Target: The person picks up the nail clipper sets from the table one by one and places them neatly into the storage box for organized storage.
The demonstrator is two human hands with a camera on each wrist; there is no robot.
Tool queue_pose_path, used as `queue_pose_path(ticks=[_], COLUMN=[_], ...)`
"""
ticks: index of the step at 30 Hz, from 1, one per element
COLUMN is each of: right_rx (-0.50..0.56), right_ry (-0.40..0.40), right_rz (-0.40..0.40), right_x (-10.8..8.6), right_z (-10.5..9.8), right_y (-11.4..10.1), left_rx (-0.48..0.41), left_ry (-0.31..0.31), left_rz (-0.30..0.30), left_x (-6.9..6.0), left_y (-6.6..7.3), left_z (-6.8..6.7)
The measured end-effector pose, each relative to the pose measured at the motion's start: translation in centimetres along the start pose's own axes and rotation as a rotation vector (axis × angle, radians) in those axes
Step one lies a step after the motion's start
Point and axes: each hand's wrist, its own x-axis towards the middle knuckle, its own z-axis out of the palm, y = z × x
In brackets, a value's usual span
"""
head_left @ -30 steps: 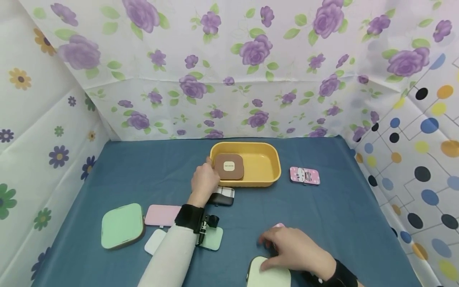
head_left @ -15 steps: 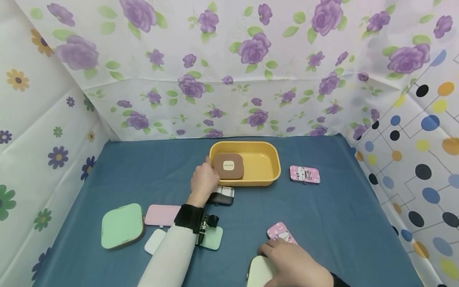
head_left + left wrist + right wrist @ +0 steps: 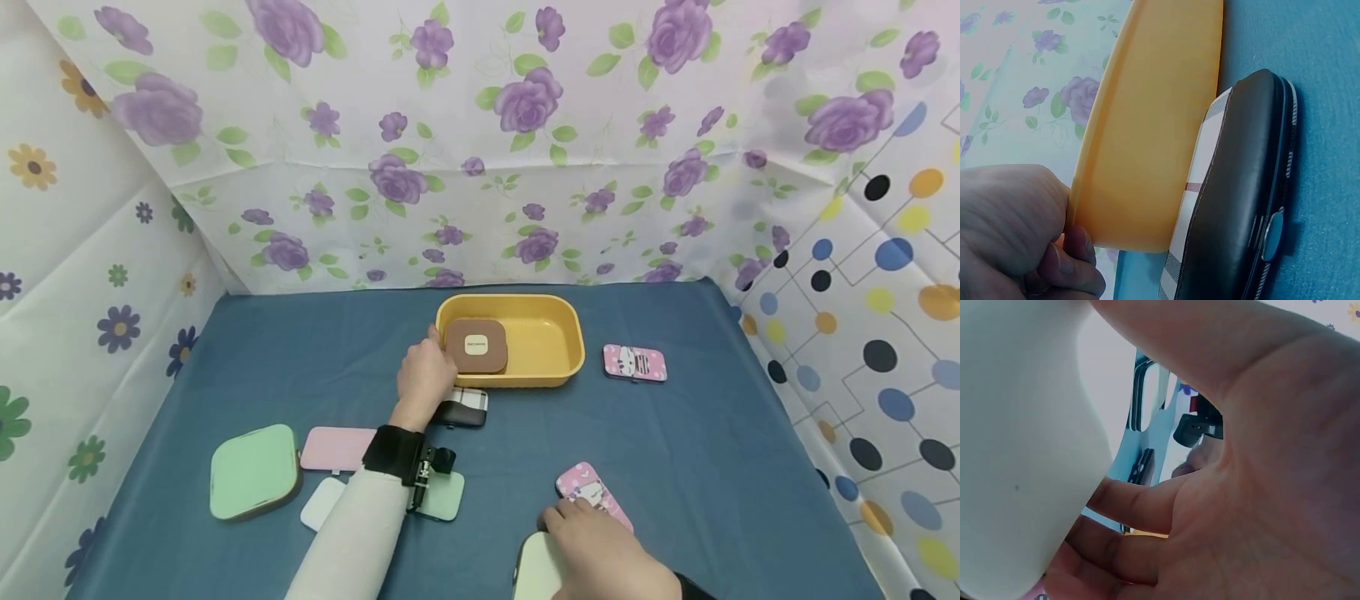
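My left hand grips the left rim of a yellow plastic basket; in the left wrist view thumb and fingers pinch its corner. A brown square case with a cream label lies in the basket's left half. At the bottom edge, my right hand holds a pale green rounded case by its sides, and in the right wrist view that case looks nearly white between thumb and fingers. Partly behind the right hand lies a pink cartoon case.
A black and plaid case sits just before the basket. To the left are a mint green case, a pink flat case, a white one and a green one. Another pink cartoon case lies right of the basket.
My right hand has lowered and moved around the pale green case, uncovering more of the pink cartoon case behind it. The left hand has stayed on the basket rim.
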Motion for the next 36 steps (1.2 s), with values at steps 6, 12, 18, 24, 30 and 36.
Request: queue_pose_path(ticks=[6, 12, 18, 24, 30, 36], right_rx=[0.002, 0.005, 0.011, 0.038, -0.002, -0.082], right_ry=[0.033, 0.012, -0.041, -0.068, -0.072, -0.103], right_rz=[-0.019, -0.002, 0.024, 0.047, -0.008, -0.043], right_x=[-0.1, 0.0, 0.5, 0.8, 0.9, 1.3], right_z=[0.0, -0.1, -0.4, -0.8, -1.1, -1.4], right_y=[-0.1, -0.2, -0.2, -0.2, -0.2, -0.3], left_rx=[0.004, 0.005, 0.008, 0.017, 0.012, 0.019], left_ry=[0.015, -0.011, -0.009, -0.011, -0.019, -0.027], left_rz=[0.021, -0.004, -0.008, -0.010, -0.006, -0.019], left_x=[-0.1, 0.0, 0.0, 0.0, 0.0, 0.1], left_y=[-0.1, 0.0, 0.1, 0.3, 0.3, 0.1], left_z=[0.0, 0.1, -0.1, -0.1, -0.2, 0.0])
